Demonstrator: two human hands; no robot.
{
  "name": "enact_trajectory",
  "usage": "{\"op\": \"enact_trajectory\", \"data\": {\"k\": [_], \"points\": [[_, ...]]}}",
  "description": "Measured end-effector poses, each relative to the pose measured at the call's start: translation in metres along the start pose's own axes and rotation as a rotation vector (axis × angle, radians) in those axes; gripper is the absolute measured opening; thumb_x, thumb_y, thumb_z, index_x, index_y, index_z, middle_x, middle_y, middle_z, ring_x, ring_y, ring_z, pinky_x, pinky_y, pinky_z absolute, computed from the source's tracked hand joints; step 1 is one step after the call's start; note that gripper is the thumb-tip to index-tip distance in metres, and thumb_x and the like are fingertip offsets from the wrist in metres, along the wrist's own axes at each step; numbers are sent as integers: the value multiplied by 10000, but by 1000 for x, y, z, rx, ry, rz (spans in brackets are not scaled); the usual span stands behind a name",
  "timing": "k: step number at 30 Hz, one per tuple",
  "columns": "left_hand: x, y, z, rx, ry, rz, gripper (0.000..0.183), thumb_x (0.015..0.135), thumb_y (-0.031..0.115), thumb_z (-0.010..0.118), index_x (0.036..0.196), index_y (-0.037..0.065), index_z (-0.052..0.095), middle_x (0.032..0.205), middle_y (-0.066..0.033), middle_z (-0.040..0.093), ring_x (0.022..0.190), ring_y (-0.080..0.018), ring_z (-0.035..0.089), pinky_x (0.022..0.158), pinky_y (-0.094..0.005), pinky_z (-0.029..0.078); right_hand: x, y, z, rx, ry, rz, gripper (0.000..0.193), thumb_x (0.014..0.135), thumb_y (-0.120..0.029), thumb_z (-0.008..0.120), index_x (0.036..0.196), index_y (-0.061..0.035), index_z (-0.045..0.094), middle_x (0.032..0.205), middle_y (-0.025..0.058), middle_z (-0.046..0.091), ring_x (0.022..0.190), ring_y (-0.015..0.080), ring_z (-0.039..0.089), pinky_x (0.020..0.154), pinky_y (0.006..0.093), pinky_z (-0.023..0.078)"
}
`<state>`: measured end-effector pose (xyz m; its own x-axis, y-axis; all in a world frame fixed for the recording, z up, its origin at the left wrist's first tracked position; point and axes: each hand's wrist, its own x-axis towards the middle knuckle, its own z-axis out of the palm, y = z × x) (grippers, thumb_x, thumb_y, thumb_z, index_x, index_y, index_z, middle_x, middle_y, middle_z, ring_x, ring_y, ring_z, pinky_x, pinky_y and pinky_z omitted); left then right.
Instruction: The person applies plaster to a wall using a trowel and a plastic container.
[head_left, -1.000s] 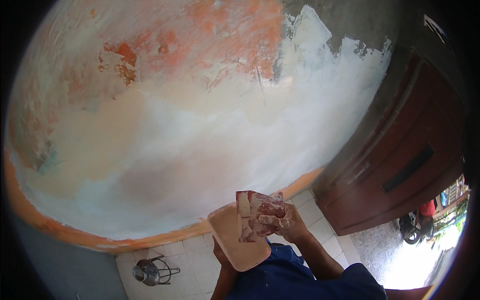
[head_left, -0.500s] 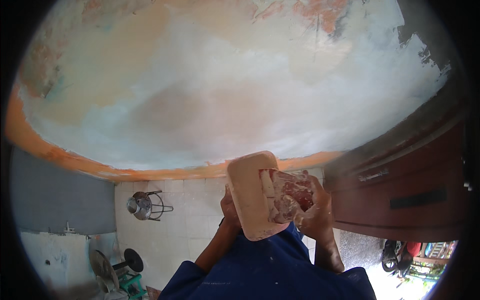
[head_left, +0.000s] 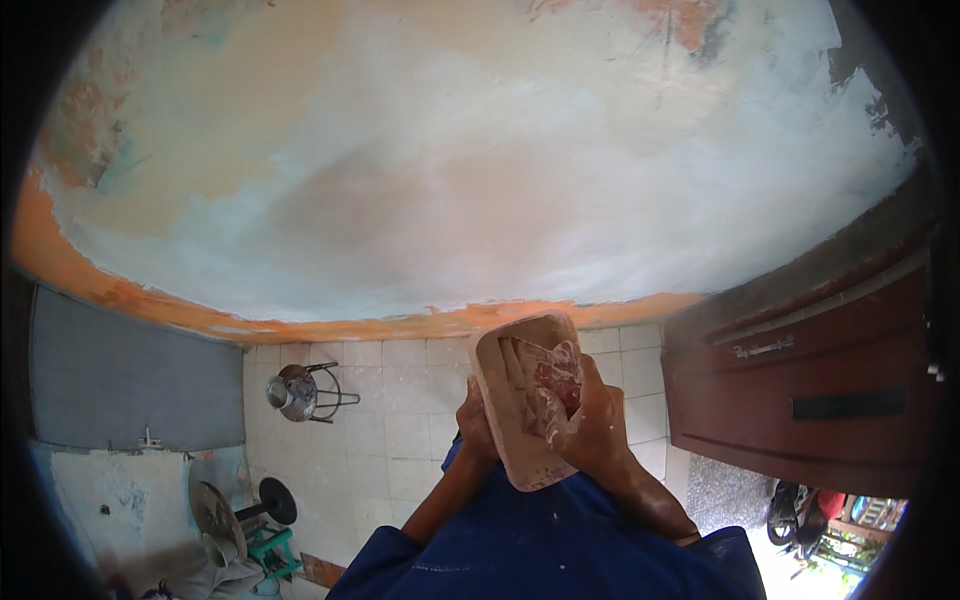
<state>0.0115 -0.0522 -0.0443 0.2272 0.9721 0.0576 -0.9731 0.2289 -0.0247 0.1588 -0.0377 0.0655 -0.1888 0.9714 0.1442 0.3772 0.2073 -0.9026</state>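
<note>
My left hand (head_left: 478, 425) grips the left side of a rectangular beige-pink plastic tub (head_left: 525, 465) with rounded corners, held in front of my body and tilted. In my right hand (head_left: 595, 430) is a scraper (head_left: 557, 375), dark red and smeared with pale putty. Its wide edge lies inside the tub, against the bottom. Putty coats the fingers of my right hand. Just beyond the tub rises a wall (head_left: 420, 190) with white and beige smoothed putty patches and an orange strip along its lower edge.
On the tiled floor (head_left: 400, 430) to the left stands a round metal stool (head_left: 330, 390) with a putty-stained pot (head_left: 280, 392) on it. A dark red door (head_left: 790, 380) is at the right. Farther left are a grey panel (head_left: 140, 370) and a dumbbell-like object (head_left: 262, 505) beside a green stool (head_left: 272, 548).
The scraper has shifted from across the tub's right rim to deeper inside it. The tub has tipped so its inside shows more, and both hands have moved slightly in the view.
</note>
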Motion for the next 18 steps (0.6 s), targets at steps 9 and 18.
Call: {"op": "enact_trajectory", "data": {"k": [9, 18], "points": [[-2, 6, 12, 263, 127, -23, 585, 1004, 458, 292, 1407, 37, 345, 1334, -191, 481, 1182, -329, 524, 1012, -487, 441, 8, -11, 11, 67, -18, 112, 664, 644, 14, 640, 1248, 96, 375, 943, 274, 640, 882, 457, 632, 769, 466, 523], [-5, -2, 12, 204, 91, 34, 428, 1010, 295, 298, 1364, 68, 379, 1269, -136, 511, 1162, -260, 531, 1014, -391, 458, 7, -11, 16, -73, -110, 197, 678, 642, 60, 647, 1264, 125, 384, 915, 255, 649, 821, 398, 671, 667, 388, 542]]}}
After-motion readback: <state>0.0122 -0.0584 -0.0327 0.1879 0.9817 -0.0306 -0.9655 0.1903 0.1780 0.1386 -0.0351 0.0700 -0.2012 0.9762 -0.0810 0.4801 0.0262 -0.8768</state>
